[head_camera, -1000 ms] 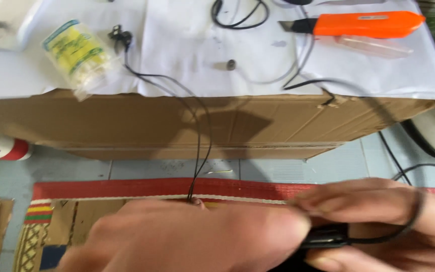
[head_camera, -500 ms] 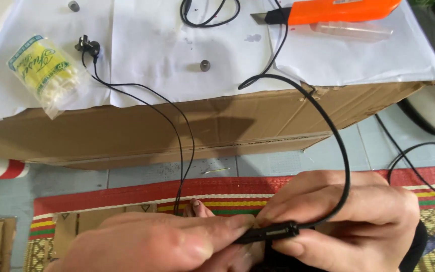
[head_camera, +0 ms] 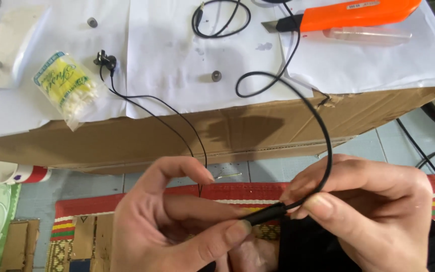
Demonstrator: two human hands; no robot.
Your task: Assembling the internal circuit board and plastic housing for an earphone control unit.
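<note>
A thick black rubber cable [head_camera: 323, 131] is pinched by the right hand [head_camera: 373, 211]; its black plug end [head_camera: 263, 215] is clamped by the left hand [head_camera: 177, 221], off the cardboard bench's [head_camera: 127, 141] near edge.

Cotton-swab bag [head_camera: 67, 86] left on box [head_camera: 237, 132], knife [head_camera: 348, 12] right, mug [head_camera: 17, 174] below-left

Makeshift home repair corner, not a proper workshop. Work surface is a cardboard box [head_camera: 258, 131] covered with white paper sheets [head_camera: 177, 55], set low on a tiled floor [head_camera: 368, 146]. A woven mat [head_camera: 258, 194] with red and striped bands lies beside it. On the paper: orange utility knife [head_camera: 353, 12], bag of cotton swabs [head_camera: 66, 88], earbuds [head_camera: 106, 60], coiled cable [head_camera: 222, 20], small loose parts. A mug [head_camera: 18, 174] stands on the floor.
</note>
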